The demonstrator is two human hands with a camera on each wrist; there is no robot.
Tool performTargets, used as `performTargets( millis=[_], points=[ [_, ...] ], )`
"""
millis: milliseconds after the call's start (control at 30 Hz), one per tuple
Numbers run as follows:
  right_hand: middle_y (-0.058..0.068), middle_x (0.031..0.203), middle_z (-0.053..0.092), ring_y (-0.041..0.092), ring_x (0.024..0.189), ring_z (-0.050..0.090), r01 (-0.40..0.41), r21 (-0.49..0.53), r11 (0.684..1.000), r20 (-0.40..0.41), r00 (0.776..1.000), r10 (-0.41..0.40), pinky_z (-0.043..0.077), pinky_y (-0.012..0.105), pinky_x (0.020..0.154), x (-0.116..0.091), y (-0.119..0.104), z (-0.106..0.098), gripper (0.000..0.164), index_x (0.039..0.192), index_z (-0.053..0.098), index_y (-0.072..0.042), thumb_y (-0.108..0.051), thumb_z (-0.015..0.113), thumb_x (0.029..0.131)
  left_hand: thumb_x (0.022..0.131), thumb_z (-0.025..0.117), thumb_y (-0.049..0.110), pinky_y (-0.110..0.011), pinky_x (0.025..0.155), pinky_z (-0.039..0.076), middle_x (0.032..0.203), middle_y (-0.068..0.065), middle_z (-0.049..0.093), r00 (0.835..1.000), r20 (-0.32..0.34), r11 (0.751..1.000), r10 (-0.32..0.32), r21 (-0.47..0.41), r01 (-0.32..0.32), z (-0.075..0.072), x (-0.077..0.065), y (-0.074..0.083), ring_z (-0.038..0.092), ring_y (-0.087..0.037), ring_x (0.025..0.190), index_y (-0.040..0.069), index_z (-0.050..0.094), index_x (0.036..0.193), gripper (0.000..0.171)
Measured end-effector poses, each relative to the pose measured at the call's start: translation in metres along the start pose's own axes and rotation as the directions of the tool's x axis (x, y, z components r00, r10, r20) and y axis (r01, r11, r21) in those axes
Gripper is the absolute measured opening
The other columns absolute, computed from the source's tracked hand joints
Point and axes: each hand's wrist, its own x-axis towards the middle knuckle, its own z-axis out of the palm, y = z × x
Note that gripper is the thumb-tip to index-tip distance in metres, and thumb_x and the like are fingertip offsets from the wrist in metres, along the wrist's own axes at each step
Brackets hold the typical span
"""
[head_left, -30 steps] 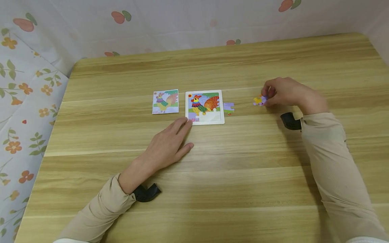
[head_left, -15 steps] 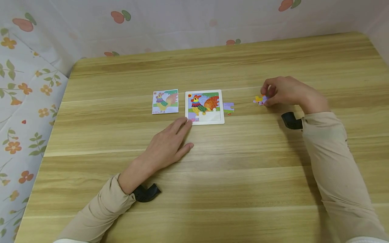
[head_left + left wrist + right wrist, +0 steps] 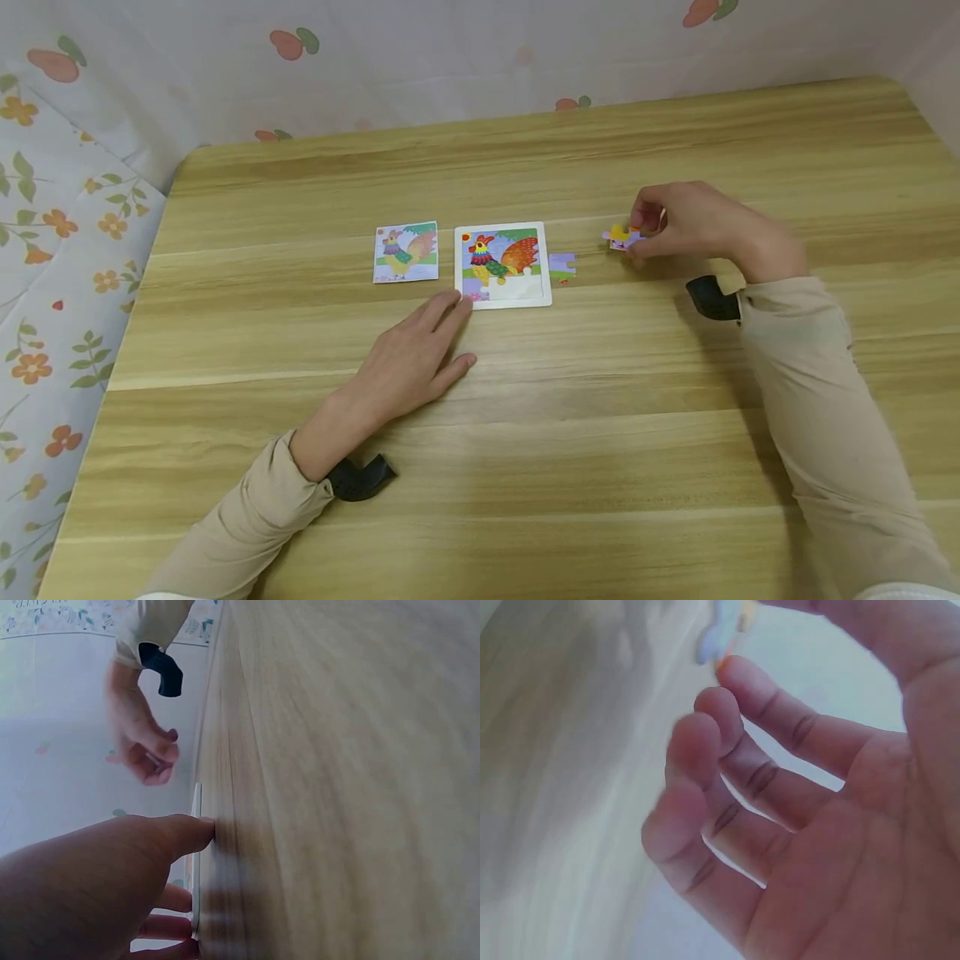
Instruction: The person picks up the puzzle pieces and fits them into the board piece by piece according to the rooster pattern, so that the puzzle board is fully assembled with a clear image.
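Observation:
A square jigsaw puzzle (image 3: 502, 257) with a rooster picture lies in a white frame, its lower right part bare white. My left hand (image 3: 408, 358) rests with extended fingers at the frame's lower left corner. Between thumb and index finger, my right hand (image 3: 693, 223) pinches a purple and yellow puzzle piece (image 3: 621, 237), right of the frame. In the right wrist view that piece (image 3: 724, 631) shows at the top edge, partly cut off. Another purple puzzle piece (image 3: 562, 265) lies against the frame's right side.
A square picture card (image 3: 406, 252) with the same rooster lies left of the frame. Everything sits on a wooden table (image 3: 525, 467). Behind it hangs a pale curtain (image 3: 450, 67) with fruit prints. A black strap-like piece (image 3: 362, 477) sticks out at the left wrist.
My right hand has moved left toward the frame, carrying the pinched puzzle piece, which has tilted. The left hand stays at the frame's corner.

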Motion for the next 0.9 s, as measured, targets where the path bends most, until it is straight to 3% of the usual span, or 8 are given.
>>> performTargets(
  millis=[233, 500, 667, 900],
  points=[
    [0.008, 0.087, 0.06, 0.021, 0.08, 0.058, 0.112, 0.044, 0.993, -0.048, 0.993, -0.11, 0.043, 0.036, 0.074, 0.003, -0.041, 0.013, 0.024, 0.093, 0.054, -0.004, -0.013, 0.069, 0.076, 0.091, 0.058, 0.037, -0.04, 0.093, 0.043, 0.135, -0.017, 0.041, 1.0, 0.007, 1.0, -0.007, 0.006, 0.007, 0.0, -0.002, 0.0, 0.043, -0.028, 0.122, 0.0, 0.04, 0.138, 0.062],
    [0.007, 0.079, 0.058, 0.019, 0.074, 0.054, 0.258, 0.06, 0.964, -0.04, 0.966, -0.256, 0.045, 0.032, 0.07, 0.016, -0.083, 0.037, 0.024, 0.09, 0.057, -0.002, -0.011, 0.074, 0.077, 0.091, 0.057, 0.035, -0.04, 0.095, 0.041, 0.134, -0.018, 0.041, 1.0, -0.002, 1.0, 0.011, 0.012, -0.011, 0.0, -0.001, 0.0, 0.044, -0.029, 0.12, -0.002, 0.04, 0.137, 0.062],
    [0.006, 0.08, 0.057, 0.019, 0.073, 0.053, 0.317, 0.089, 0.944, -0.035, 0.948, -0.315, 0.045, 0.029, 0.068, 0.024, -0.092, 0.054, 0.024, 0.092, 0.058, 0.0, -0.01, 0.074, 0.078, 0.092, 0.057, 0.034, -0.04, 0.098, 0.038, 0.133, -0.02, 0.041, 1.0, -0.002, 0.999, 0.029, 0.019, -0.029, -0.001, 0.0, 0.001, 0.044, -0.03, 0.12, -0.004, 0.04, 0.137, 0.062],
    [0.006, 0.078, 0.057, 0.018, 0.072, 0.052, 0.333, 0.069, 0.941, -0.055, 0.943, -0.329, 0.045, 0.029, 0.067, 0.027, -0.093, 0.063, 0.023, 0.091, 0.057, -0.001, -0.011, 0.074, 0.079, 0.092, 0.057, 0.033, -0.044, 0.098, 0.036, 0.135, -0.023, 0.037, 0.999, 0.013, 0.999, 0.037, 0.007, -0.037, -0.002, 0.002, 0.001, 0.039, -0.033, 0.123, -0.006, 0.039, 0.137, 0.062]
  ],
)
